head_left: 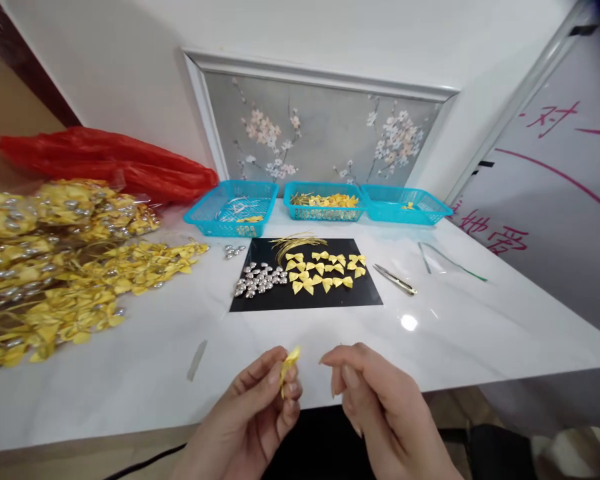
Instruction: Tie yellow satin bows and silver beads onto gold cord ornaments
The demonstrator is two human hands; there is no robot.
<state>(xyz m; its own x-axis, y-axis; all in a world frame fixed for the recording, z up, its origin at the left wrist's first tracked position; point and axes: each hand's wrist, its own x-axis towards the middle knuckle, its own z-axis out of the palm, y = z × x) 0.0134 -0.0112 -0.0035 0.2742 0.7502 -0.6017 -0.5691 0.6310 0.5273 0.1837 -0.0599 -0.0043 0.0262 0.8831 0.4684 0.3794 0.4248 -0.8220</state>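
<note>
My left hand pinches a small yellow ribbon bow between thumb and fingers, above the table's front edge. Just to its right is my right hand, apart from the bow. Its fingers are curled, with the thumb against them; anything in them is too small or hidden to make out. Beyond both hands lies a black mat. Rows of yellow ribbon bows cover its right part, silver beads its left, and thin gold wires its back edge.
Scissors lie right of the mat. Three blue baskets stand behind it: left, middle, right. Yellow beaded garlands and a red bag fill the left. Tape strips stick to the table.
</note>
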